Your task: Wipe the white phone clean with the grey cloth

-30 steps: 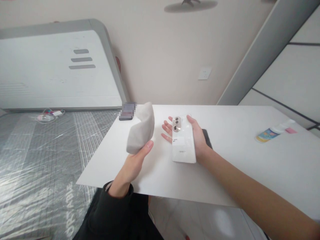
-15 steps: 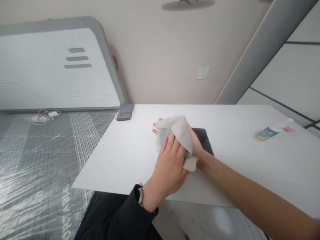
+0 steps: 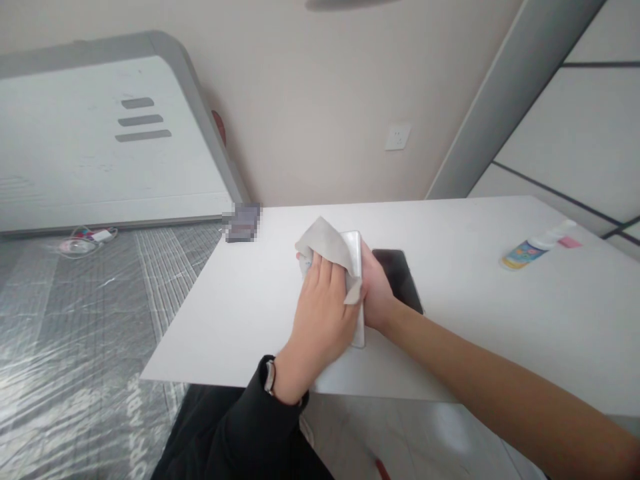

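White table (image 3: 475, 320) — right hand (image 3: 376, 290) grips phone (image 3: 355, 250), left hand (image 3: 323, 313) presses cloth (image 3: 325, 243) on it.

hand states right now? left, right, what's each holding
Left hand: closed on the grey cloth, pressing it on the white phone.
Right hand: closed around the white phone, holding it up off the table.

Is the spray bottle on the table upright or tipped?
Tipped: the spray bottle lies on its side on the table, nozzle toward the right.
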The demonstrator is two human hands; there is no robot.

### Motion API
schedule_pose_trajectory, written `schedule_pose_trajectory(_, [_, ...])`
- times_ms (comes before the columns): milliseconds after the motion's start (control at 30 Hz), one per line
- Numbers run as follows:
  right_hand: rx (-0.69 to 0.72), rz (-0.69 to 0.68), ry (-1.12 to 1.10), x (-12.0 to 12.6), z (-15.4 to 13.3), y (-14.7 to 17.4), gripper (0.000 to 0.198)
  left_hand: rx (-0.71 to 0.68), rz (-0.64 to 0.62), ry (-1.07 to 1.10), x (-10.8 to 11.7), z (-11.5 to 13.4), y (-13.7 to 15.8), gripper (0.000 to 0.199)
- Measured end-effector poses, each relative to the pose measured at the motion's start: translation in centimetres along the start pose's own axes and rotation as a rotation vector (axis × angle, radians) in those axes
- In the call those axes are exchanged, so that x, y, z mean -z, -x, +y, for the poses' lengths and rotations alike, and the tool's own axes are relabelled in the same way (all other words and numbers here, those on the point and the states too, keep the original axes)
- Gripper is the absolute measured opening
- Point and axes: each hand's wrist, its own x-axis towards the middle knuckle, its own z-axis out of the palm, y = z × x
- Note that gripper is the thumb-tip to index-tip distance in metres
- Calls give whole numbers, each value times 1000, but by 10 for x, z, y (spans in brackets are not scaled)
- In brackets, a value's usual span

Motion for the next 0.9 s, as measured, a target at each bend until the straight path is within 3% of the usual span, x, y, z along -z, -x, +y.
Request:
schedule_pose_trajectory(67, [4,36,-9,0,0,-1,62,18,19,51,-1,1,1,62])
schedule_pose_trajectory(233, [115,132,-18,1,-5,-3,66,-25,-85,48,-7,9,21,61])
schedule_pose_trajectory(433, [40,89,12,1,-1,-2,61,38,2,69,2,-2,9,64])
schedule_pose_trajectory(600, [83,81,-3,3,-2,-3,62,41,-71,19,1,3,15,60])
schedule_pose_trajectory(667, [51,55,6,2,0,-3,62,47,-46,-13,4,2,13,57])
schedule_pose_trajectory(800, [-16,-54,23,3,4,-2,60,17,39,-86,12,-3,3,55])
schedule_pose_trajectory(900, [-8,-68,1,4,3,-2,62,-15,20,-160,10,0,10,57])
